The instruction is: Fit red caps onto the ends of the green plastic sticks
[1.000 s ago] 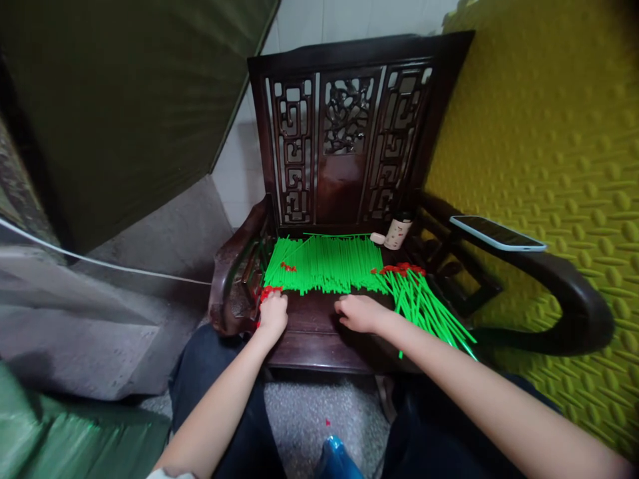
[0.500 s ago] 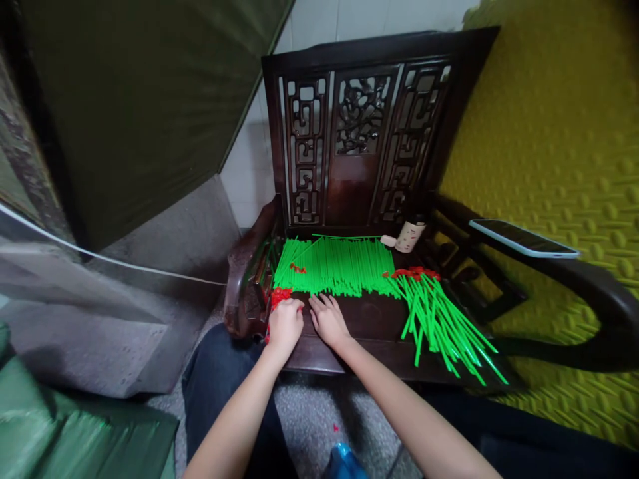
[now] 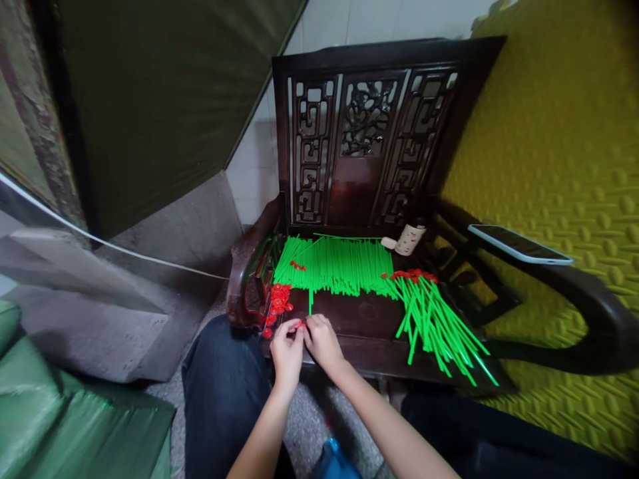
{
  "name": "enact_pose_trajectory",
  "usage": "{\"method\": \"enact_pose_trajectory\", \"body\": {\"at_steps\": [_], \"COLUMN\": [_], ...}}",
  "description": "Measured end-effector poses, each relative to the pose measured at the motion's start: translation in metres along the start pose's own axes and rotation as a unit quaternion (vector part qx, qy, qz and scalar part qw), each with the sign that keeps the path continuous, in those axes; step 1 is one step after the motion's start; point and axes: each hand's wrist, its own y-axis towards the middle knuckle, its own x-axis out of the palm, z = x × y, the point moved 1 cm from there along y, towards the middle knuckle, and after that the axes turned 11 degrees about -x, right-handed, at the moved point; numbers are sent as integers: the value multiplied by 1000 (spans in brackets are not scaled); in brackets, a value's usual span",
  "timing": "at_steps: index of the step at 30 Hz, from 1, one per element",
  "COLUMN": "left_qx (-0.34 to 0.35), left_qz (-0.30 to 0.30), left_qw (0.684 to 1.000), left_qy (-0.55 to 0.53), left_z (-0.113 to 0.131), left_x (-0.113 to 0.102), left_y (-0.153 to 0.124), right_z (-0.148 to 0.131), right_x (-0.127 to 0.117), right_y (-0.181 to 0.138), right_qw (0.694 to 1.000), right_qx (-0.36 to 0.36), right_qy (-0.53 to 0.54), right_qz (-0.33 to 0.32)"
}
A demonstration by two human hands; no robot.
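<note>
Near the front edge of the dark wooden seat, my left hand (image 3: 287,346) pinches a small red plastic piece (image 3: 300,326). Beside it, my right hand (image 3: 323,340) is closed on a thin green stick (image 3: 310,303), whose far end points toward the chair back. The fingertips of both hands nearly meet, and the stick's near end is hidden by them. Left of my hands lies a pile of small round red pieces (image 3: 279,303). Beyond them a wide layer of green sticks (image 3: 344,263) covers the back of the seat.
At the right, green sticks with red ends (image 3: 439,326) fan out over the seat's front edge. A patterned cup (image 3: 410,239) stands behind them. A phone (image 3: 519,243) rests on the right armrest (image 3: 589,286). Below lies something blue (image 3: 335,460) on the floor.
Both hands have drawn back toward the seat's front edge. The left has left the red pile with a red piece; the right has pulled a green stick out from the layer.
</note>
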Motion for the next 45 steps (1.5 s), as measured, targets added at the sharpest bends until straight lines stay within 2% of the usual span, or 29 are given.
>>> {"method": "enact_pose_trajectory", "body": {"at_steps": [4, 8, 14, 17, 21, 26, 28, 30, 34, 38, 42, 45], "left_qx": [-54, -94, -128, -143, -166, -208, -228, -252, -296, -313, -309, -274], "left_qz": [11, 18, 22, 25, 18, -14, -36, -62, -111, -161, -238, -257], "left_qw": [994, 984, 970, 963, 950, 924, 909, 894, 870, 855, 845, 861], "left_qy": [-93, -150, -203, -228, -262, -322, -346, -364, -380, -381, -365, -343], "left_z": [-6, -8, -7, -4, 0, 12, 19, 28, 47, 74, 101, 112], "left_x": [0, 1, -1, -4, -6, -7, -9, -12, -18, -18, -15, -13], "left_y": [-6, -2, 3, 4, 2, -5, -6, -6, -12, -39, -71, -82], "right_z": [-5, -4, 3, 8, 7, -22, -35, -45, -51, -57, -71, -76], "right_x": [-1, -4, -3, -7, -21, -49, -61, -74, -100, -128, -148, -150], "right_y": [-10, -7, 16, 24, 18, -22, -40, -53, -63, -66, -70, -75], "right_qw": [997, 985, 938, 894, 812, 701, 668, 647, 646, 667, 733, 762], "right_qx": [57, 145, 283, 356, 408, 390, 370, 349, 289, 217, 124, 126], "right_qy": [45, 92, 197, 273, 417, 596, 646, 678, 686, 645, 581, 541], "right_qz": [-8, -4, 7, 11, -10, -37, -14, 31, 170, 304, 333, 333]}}
